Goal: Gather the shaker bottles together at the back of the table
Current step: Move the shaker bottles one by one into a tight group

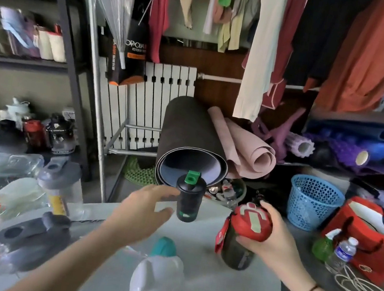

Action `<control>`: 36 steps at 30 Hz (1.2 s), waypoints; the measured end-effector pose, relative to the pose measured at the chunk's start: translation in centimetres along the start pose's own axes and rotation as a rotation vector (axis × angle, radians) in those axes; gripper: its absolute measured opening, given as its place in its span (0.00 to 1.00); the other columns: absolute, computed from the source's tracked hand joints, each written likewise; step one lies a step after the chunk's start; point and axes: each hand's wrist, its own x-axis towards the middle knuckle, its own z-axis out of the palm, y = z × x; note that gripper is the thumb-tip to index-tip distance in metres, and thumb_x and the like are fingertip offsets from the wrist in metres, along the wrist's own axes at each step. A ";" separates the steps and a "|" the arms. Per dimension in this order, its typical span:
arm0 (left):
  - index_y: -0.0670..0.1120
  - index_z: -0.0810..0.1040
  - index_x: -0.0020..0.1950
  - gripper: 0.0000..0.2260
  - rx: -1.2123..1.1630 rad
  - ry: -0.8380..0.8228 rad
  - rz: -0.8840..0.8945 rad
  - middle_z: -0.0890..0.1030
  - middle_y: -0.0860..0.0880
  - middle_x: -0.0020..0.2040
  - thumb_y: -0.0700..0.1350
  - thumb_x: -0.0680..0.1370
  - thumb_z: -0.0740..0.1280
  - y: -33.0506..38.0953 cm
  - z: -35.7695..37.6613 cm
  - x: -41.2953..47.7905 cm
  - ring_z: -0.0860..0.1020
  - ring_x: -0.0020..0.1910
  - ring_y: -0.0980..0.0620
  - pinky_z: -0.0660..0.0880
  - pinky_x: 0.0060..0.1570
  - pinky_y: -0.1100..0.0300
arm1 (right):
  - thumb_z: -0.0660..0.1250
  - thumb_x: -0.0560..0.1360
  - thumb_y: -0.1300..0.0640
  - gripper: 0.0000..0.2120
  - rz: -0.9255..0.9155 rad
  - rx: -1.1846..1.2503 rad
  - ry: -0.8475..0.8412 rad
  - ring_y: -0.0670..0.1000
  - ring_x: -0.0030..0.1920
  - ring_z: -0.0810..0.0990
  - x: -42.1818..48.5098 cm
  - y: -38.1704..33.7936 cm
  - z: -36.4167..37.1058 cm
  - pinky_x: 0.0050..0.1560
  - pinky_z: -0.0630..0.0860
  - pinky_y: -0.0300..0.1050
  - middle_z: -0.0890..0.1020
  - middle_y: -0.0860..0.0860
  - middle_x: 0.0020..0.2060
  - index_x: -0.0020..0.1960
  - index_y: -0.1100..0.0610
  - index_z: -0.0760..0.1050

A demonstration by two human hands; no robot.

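**Bottles part-gathered: one at the back edge, one in hand**

Cluttered storage room: hung clothing above, rolled mats (193, 143) and a white radiator (157, 104) behind, a blue basket (312, 202) on the floor at 2 o'clock. The pale table (195, 279) fills the lower view.

The black bottle with the green cap (189, 196) stands upright at 12 o'clock on the table's far edge, which fits the gathering spot the task names. The left hand (142, 213) is beside it at 9 o'clock, its grip wide, fingers spread and thumb near the bottle's shoulder. Contact cannot be confirmed; the hand reads as either steadying the bottle or reaching for it.

The right hand (269, 240) has its grip closed over the red lid of a dark bottle (242, 239), at 2 o'clock from the table's centre. Holding by the lid suits carrying with one hand. Whether its base rests on the table or is lifted clear cannot be told.

A white bottle with a teal cap (157, 278) remains at 6 o'clock, nearest the person. A clear bottle with a grey lid (58, 187) stands at 10 o'clock, and a dark-lidded bottle (32, 241) at 8 o'clock.

Judgement: work is in an early-to-middle stage. The red-lidded bottle appears bound for a place beside the green-capped one.

Risk: the far edge is close behind the black bottle.
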 end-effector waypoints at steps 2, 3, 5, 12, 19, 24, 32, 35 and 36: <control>0.55 0.72 0.69 0.25 0.125 -0.078 -0.082 0.76 0.54 0.66 0.37 0.74 0.61 -1.2 0.3 2.2 0.74 0.65 0.54 0.68 0.63 0.63 | 0.83 0.53 0.54 0.45 -0.026 0.022 0.032 0.36 0.51 0.77 2.7 -1.1 0.4 0.47 0.69 0.26 0.77 0.39 0.53 0.65 0.42 0.67; 0.53 0.69 0.72 0.28 0.221 -0.153 -0.134 0.74 0.51 0.69 0.35 0.73 0.59 -2.0 0.7 2.8 0.72 0.67 0.51 0.68 0.66 0.60 | 0.83 0.53 0.54 0.41 -0.028 0.026 0.047 0.32 0.49 0.77 4.1 -1.7 0.8 0.42 0.69 0.23 0.77 0.37 0.51 0.60 0.40 0.67; 0.52 0.60 0.76 0.31 0.402 -0.324 -0.189 0.66 0.49 0.75 0.34 0.74 0.57 -3.7 1.6 3.2 0.66 0.72 0.49 0.63 0.70 0.59 | 0.82 0.54 0.56 0.35 -0.024 0.011 0.067 0.28 0.45 0.77 7.0 -2.4 1.9 0.37 0.70 0.22 0.78 0.36 0.46 0.55 0.41 0.69; 0.57 0.46 0.78 0.40 0.505 -0.725 -0.095 0.49 0.51 0.80 0.35 0.74 0.64 -7.4 5.0 2.3 0.48 0.78 0.51 0.48 0.76 0.55 | 0.82 0.54 0.51 0.38 0.088 -0.120 -0.035 0.57 0.59 0.77 13.5 -2.6 6.3 0.60 0.75 0.54 0.80 0.56 0.57 0.61 0.58 0.75; 0.65 0.56 0.72 0.41 0.608 -0.544 0.009 0.69 0.54 0.69 0.39 0.67 0.71 -8.8 7.3 1.7 0.68 0.68 0.48 0.65 0.67 0.52 | 0.82 0.54 0.50 0.41 0.143 -0.124 0.031 0.56 0.60 0.74 14.0 -0.7 8.6 0.60 0.75 0.50 0.76 0.57 0.59 0.64 0.57 0.72; 0.62 0.58 0.69 0.38 0.556 -0.448 0.047 0.72 0.55 0.63 0.44 0.66 0.73 -8.8 7.0 2.0 0.73 0.61 0.50 0.73 0.58 0.52 | 0.82 0.55 0.51 0.39 0.123 -0.097 0.003 0.56 0.58 0.77 13.8 -0.1 8.4 0.58 0.77 0.53 0.79 0.56 0.58 0.63 0.57 0.72; 0.61 0.68 0.60 0.38 -0.436 0.244 -0.235 0.80 0.56 0.52 0.47 0.54 0.80 -7.5 3.8 5.4 0.79 0.50 0.57 0.77 0.48 0.59 | 0.80 0.60 0.54 0.38 0.121 -0.042 -0.074 0.54 0.56 0.80 13.8 0.1 8.4 0.55 0.76 0.47 0.80 0.52 0.58 0.66 0.54 0.69; 0.52 0.73 0.61 0.36 -0.677 0.329 -0.304 0.82 0.49 0.52 0.43 0.55 0.79 -8.4 3.3 7.7 0.81 0.52 0.48 0.79 0.53 0.46 | 0.81 0.61 0.58 0.45 0.137 0.098 -0.080 0.52 0.57 0.75 12.7 1.1 8.6 0.54 0.70 0.41 0.74 0.51 0.63 0.71 0.47 0.60; 0.49 0.74 0.61 0.35 -0.714 0.317 -0.325 0.82 0.47 0.52 0.41 0.56 0.79 -8.7 3.4 8.3 0.80 0.53 0.47 0.78 0.54 0.45 | 0.81 0.61 0.59 0.46 0.132 0.112 -0.073 0.53 0.58 0.75 12.5 1.5 8.6 0.54 0.69 0.41 0.73 0.51 0.63 0.71 0.46 0.60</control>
